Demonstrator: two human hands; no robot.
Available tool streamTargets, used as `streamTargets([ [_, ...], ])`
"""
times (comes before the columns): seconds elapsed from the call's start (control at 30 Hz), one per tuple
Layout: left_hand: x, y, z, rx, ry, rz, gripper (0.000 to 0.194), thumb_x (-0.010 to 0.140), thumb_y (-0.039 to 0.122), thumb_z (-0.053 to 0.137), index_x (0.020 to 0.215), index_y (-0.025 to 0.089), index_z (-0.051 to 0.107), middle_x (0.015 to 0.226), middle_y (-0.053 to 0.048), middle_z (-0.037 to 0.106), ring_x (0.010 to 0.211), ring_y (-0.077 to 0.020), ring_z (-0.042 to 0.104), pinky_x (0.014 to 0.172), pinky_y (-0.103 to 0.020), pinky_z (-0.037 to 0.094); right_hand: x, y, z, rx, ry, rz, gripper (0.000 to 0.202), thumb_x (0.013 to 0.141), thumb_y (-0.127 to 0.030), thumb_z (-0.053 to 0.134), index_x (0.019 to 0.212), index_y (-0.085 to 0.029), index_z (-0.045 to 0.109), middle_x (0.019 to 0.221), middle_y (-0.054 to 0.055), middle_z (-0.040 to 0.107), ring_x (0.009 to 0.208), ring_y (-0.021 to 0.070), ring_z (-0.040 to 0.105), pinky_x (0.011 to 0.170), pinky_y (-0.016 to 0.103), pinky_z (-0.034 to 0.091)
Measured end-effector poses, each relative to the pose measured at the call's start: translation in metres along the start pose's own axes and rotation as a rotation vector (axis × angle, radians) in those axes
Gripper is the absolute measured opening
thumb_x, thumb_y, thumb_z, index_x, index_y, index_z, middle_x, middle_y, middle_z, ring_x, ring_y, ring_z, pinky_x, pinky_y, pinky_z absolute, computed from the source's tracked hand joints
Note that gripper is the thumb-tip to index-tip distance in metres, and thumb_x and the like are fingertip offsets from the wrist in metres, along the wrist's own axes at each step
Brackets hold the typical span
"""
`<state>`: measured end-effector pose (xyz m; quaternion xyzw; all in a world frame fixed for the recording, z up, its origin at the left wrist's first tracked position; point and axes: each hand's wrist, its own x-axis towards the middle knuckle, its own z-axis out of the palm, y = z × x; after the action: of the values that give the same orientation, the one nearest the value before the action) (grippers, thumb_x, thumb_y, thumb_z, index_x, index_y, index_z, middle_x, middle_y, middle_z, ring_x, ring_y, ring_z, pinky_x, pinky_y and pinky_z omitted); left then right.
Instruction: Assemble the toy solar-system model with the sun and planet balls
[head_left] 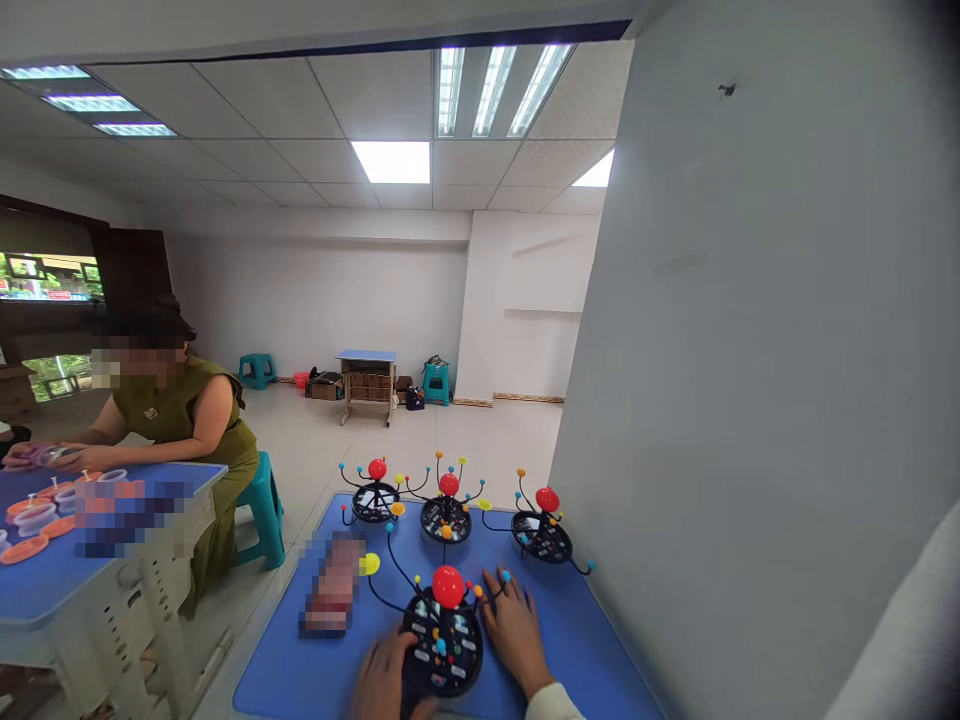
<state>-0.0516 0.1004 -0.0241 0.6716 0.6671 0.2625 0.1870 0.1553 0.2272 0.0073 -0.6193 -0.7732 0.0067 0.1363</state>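
Note:
A solar system model point(442, 655) stands near me on the blue table, with a round black base, a red ball on top and small coloured balls on bent black arms. My left hand point(384, 672) grips the left rim of its base, fingers on top and thumb near the front edge. My right hand point(514, 628) lies along the right side of the model, fingers stretched forward and apart, close to an orange ball and a blue ball. Whether its fingertips touch the arms is hard to tell.
Three similar models point(446, 520) stand along the far side of the blue table point(300, 675). A blurred pinkish object point(335, 588) lies at the left. A grey wall point(750, 400) rises close on the right. Another person point(176, 420) sits at a neighbouring table with orange and clear parts.

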Motion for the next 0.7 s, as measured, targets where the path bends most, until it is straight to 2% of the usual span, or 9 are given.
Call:
streamTargets([
  [0.13,-0.001,-0.006,0.01,-0.071,0.145,0.013,0.05,0.07,0.017,0.064,0.119,0.013,0.063,0.126,-0.015,0.07,0.119,-0.0312,0.062,0.11,-0.044,0.041,0.0,0.0,0.0,0.003,-0.001,-0.004,0.046,0.097,-0.027,0.037,0.138,-0.023,0.057,0.149,0.012,0.053,0.139,0.0272,0.045,0.113,0.046,0.031],
  [0.27,-0.002,-0.008,0.015,-0.154,0.217,0.047,0.043,0.068,0.018,0.066,0.111,0.018,0.063,0.122,-0.014,0.072,0.112,-0.031,0.066,0.1,-0.042,0.049,0.0,0.0,0.0,0.008,0.001,-0.005,0.046,0.096,-0.027,0.037,0.138,-0.023,0.057,0.15,0.012,0.052,0.139,0.0277,0.045,0.113,0.047,0.032],
  [0.43,-0.004,-0.009,0.016,-0.145,0.275,0.043,0.037,0.069,0.021,0.067,0.106,0.021,0.064,0.122,-0.012,0.072,0.112,-0.0313,0.067,0.109,-0.047,0.043,0.001,0.001,0.0,0.014,0.003,-0.007,0.047,0.096,-0.027,0.037,0.137,-0.022,0.058,0.148,0.012,0.053,0.139,0.0277,0.045,0.114,0.046,0.032],
  [0.57,-0.004,-0.003,0.014,-0.044,0.258,0.015,0.052,0.07,0.021,0.066,0.122,0.017,0.061,0.129,-0.015,0.069,0.124,-0.0316,0.06,0.115,-0.049,0.036,0.001,0.0,0.0,0.014,0.008,-0.003,0.047,0.095,-0.027,0.036,0.137,-0.023,0.059,0.146,0.011,0.056,0.139,0.0271,0.046,0.113,0.046,0.032],
  [0.7,-0.004,0.012,0.006,0.065,0.157,-0.054,0.072,0.063,0.013,0.064,0.134,0.015,0.055,0.145,-0.017,0.056,0.139,-0.0319,0.046,0.118,-0.053,0.028,0.001,0.0,0.0,0.01,0.006,-0.002,0.048,0.096,-0.027,0.035,0.136,-0.023,0.059,0.146,0.011,0.056,0.14,0.0262,0.045,0.114,0.045,0.031],
])
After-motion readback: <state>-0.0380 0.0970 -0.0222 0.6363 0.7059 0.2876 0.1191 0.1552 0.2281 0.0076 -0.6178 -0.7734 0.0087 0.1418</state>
